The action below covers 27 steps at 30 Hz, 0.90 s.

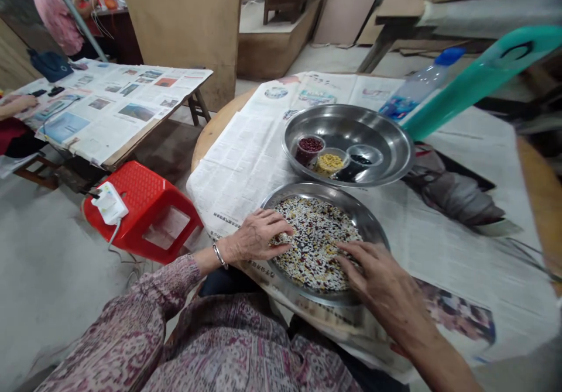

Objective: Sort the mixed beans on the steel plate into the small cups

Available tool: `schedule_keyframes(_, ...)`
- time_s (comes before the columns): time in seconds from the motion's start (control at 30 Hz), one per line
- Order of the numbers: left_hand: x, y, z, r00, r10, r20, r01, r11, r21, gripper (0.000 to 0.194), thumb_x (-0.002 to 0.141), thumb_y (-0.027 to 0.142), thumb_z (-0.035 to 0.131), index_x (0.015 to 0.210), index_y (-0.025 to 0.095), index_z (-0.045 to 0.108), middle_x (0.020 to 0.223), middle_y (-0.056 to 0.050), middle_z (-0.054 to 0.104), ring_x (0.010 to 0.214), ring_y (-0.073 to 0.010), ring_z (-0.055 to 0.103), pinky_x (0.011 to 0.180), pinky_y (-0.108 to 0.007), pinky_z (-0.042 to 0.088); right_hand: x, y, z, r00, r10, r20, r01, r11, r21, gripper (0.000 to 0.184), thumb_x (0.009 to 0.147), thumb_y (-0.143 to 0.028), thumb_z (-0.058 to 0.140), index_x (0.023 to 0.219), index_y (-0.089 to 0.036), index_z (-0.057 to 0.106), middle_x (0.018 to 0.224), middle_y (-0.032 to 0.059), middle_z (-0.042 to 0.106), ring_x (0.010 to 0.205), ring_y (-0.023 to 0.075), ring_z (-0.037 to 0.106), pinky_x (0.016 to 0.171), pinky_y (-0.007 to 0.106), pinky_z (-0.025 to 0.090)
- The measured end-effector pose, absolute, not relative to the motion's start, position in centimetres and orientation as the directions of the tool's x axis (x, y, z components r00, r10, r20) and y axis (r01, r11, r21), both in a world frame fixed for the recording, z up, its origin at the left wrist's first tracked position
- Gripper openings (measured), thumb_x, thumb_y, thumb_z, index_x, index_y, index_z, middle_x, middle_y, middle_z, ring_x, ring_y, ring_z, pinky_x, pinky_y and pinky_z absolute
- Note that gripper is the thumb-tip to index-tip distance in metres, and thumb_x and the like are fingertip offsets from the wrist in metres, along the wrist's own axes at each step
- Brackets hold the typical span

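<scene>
A steel tray (370, 222) on the newspaper-covered round table holds a mix of white, yellow, dark red and black grains and beans (314, 240). At its left side, my left hand (259, 235) rests over the rim, fingers apart on the mix. My right hand (380, 275) reaches in from the right, its fingertips at the grains and apart, with nothing visible between them. Just behind stands a wide steel basin (346, 117). Inside it are a cup of dark red beans (310, 146), a cup of yellow beans (330, 162) and a cup of black beans (362, 159).
Behind the basin are a plastic bottle with a blue cap (417, 85) and a long green plastic object (478, 88). A grey folded umbrella (461, 196) lies to the right. A red stool (140, 205) carries a white power adapter (109, 203). Other people sit by the left table (118, 96).
</scene>
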<state>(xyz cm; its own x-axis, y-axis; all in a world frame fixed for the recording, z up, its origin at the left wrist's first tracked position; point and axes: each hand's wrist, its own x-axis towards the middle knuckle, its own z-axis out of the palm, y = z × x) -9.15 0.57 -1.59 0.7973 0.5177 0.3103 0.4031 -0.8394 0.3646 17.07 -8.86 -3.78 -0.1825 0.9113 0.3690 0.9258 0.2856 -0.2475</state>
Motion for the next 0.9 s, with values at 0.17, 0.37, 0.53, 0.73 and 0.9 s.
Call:
schedule_keyframes(0.17, -7.5, 0.5, 0.8, 0.873, 0.455, 0.174, 0.435, -0.889, 0.141, 0.032, 0.091, 0.019, 0.055, 0.123, 0.016, 0.057, 0.134, -0.012, 0.051, 0.116, -0.0244, 0.049, 0.096, -0.036, 0.046, 15.7, -9.7, -4.2, -0.109, 0.903, 0.415, 0.935, 0.235, -0.266, 0.032, 0.092, -0.025, 0.043, 0.112, -0.014, 0.064, 0.108, 0.0121, 0.067, 0.101, 0.0253, 0.06, 0.088, 0.041, 0.052)
schedule_keyframes(0.37, -3.6, 1.4, 0.6, 0.916, 0.4, 0.037, 0.398, -0.916, 0.054, 0.047, 0.087, 0.034, 0.066, 0.132, 0.027, 0.052, 0.141, -0.012, 0.044, 0.125, -0.0338, 0.043, 0.096, -0.05, 0.045, 14.2, -9.1, -4.9, 0.088, 0.838, 0.538, 0.902, 0.162, -0.399, 0.03, 0.09, -0.02, 0.044, 0.108, -0.017, 0.067, 0.103, 0.0102, 0.07, 0.096, 0.0233, 0.063, 0.087, 0.039, 0.052)
schedule_keyframes(0.53, -1.3, 2.0, -0.3, 0.899, 0.435, -0.051, 0.437, -0.884, 0.163, 0.031, 0.089, 0.03, 0.063, 0.118, 0.02, 0.059, 0.122, -0.015, 0.054, 0.102, -0.0284, 0.056, 0.079, -0.038, 0.05, 13.6, -9.1, -4.6, 0.184, 0.806, 0.562, 0.856, 0.149, -0.495, 0.025, 0.089, -0.021, 0.049, 0.105, -0.017, 0.068, 0.098, 0.0093, 0.071, 0.09, 0.0217, 0.065, 0.084, 0.037, 0.053)
schedule_keyframes(0.73, -1.1, 2.0, 0.2, 0.93, 0.362, -0.065, 0.354, -0.833, 0.426, 0.013, 0.088, 0.01, 0.055, 0.096, 0.015, 0.062, 0.093, -0.006, 0.065, 0.092, -0.019, 0.06, 0.085, -0.03, 0.049, 13.4, -9.2, -4.3, 0.283, 0.774, 0.566, 0.824, 0.105, -0.556, 0.025, 0.09, -0.021, 0.048, 0.102, -0.015, 0.069, 0.1, 0.0119, 0.071, 0.093, 0.0217, 0.065, 0.086, 0.038, 0.053)
schedule_keyframes(0.9, -2.7, 0.0, 0.3, 0.965, 0.257, -0.058, 0.255, -0.856, 0.449, 0.013, 0.087, 0.01, 0.058, 0.095, 0.018, 0.064, 0.091, -0.004, 0.067, 0.09, -0.0183, 0.062, 0.079, -0.028, 0.05, 13.1, -9.2, -4.1, 0.321, 0.747, 0.581, 0.799, 0.115, -0.59, 0.025, 0.09, -0.019, 0.048, 0.102, -0.017, 0.069, 0.099, 0.0106, 0.071, 0.094, 0.0209, 0.065, 0.088, 0.038, 0.053)
